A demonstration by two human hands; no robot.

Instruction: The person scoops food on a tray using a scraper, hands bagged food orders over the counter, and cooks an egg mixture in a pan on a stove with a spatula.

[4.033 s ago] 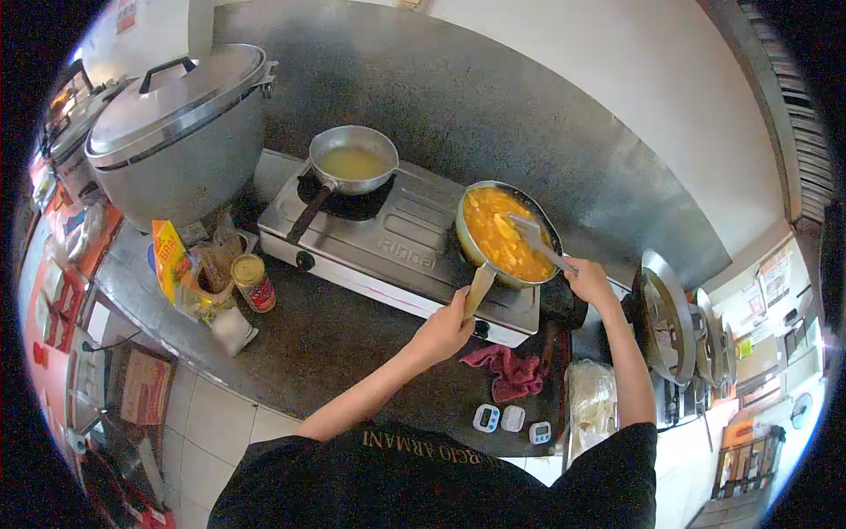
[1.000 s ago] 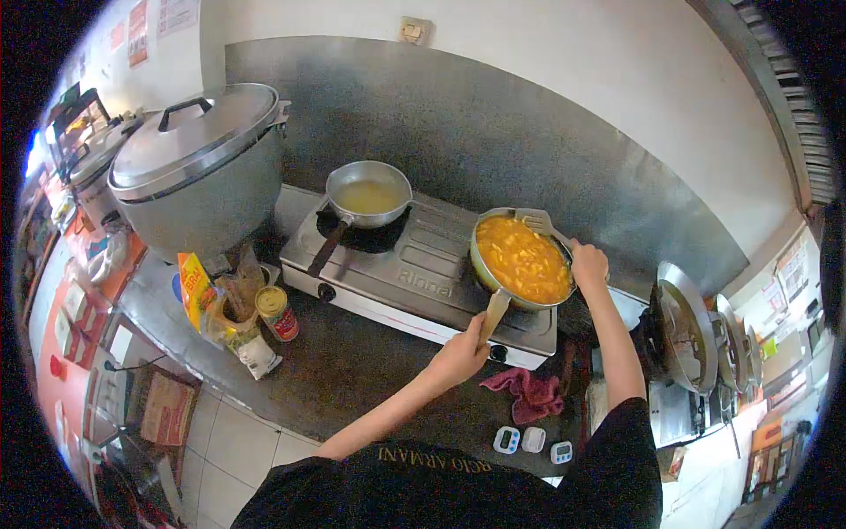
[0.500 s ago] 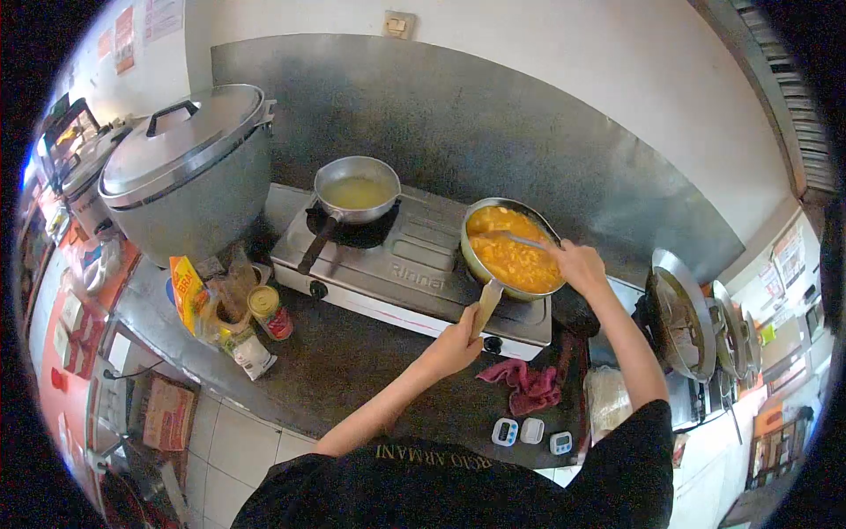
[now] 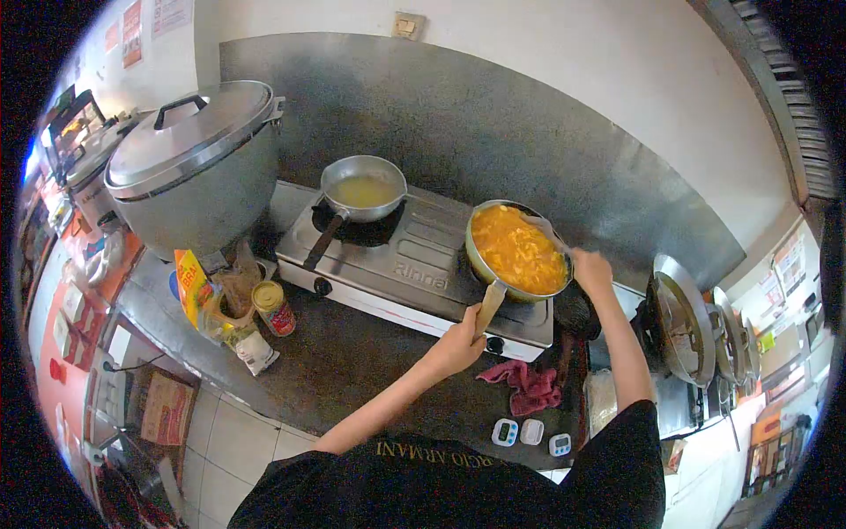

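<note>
Gripping the pale handle (image 4: 490,306) with left hand (image 4: 459,346), closed round it near the free end. Gripping spatula (image 4: 548,232) with right hand (image 4: 591,271), closed round the grip end just beyond the pan's right rim; can't make out every finger from this angle. Finding pan (image 4: 480,266) on the right burner of the stove (image 4: 432,240), straight ahead of left hand and just left of right hand. Seeing it well filled with orange food (image 4: 518,249). Reading handle axis as running from the near rim back toward the torso, angled slightly left. Reading spatula axis as crossing that line: from the far right side of the pan down and right into right hand. Rating right hand as nearer to the bowl, left hand as farther back, with only the handle linking it to the pan. Can't tell whether the spatula blade dips into the food or rides the rim; too blurred. Noting stove knob (image 4: 495,345) just beside left hand, red cloth (image 4: 526,389) on the counter nearer the torso, and saucepan (image 4: 377,212) on the left burner, well apart from both hands.
</note>
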